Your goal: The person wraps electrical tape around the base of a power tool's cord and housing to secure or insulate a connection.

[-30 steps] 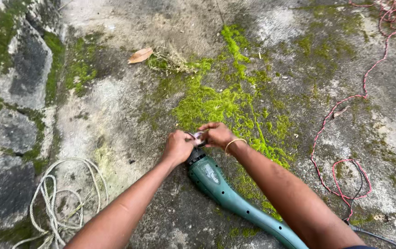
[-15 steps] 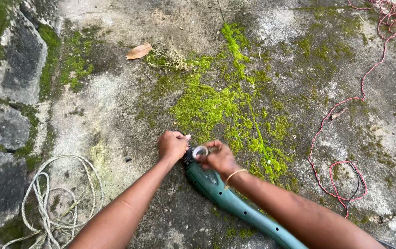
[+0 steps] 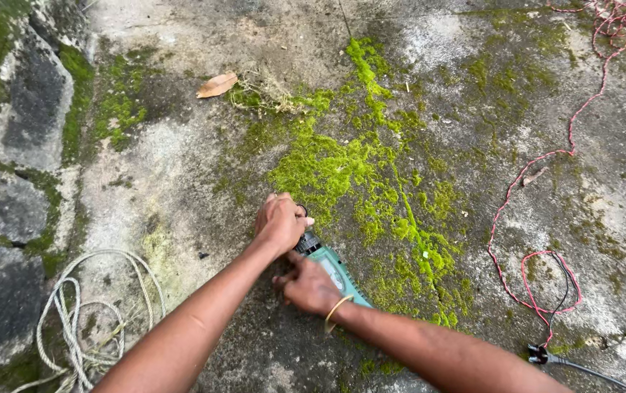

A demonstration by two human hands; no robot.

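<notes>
A green power tool (image 3: 333,269) with a dark head lies on the mossy concrete ground, low in the middle of the head view. My left hand (image 3: 280,223) covers the tool's head, fingers curled around it. My right hand (image 3: 310,286), with a thin bangle on the wrist, rests on the tool's green body just behind the head. What sits under my left palm is hidden.
A patch of bright green moss (image 3: 356,171) spreads over the concrete beyond the tool. A coiled white rope (image 3: 72,320) lies at the lower left. A red cable (image 3: 546,189) snakes down the right side to a dark plug (image 3: 538,354). A dry leaf (image 3: 217,84) lies farther off.
My right hand has slid back from the tool's head onto its green body. My left hand has closed over the head. The view has shifted a little.
</notes>
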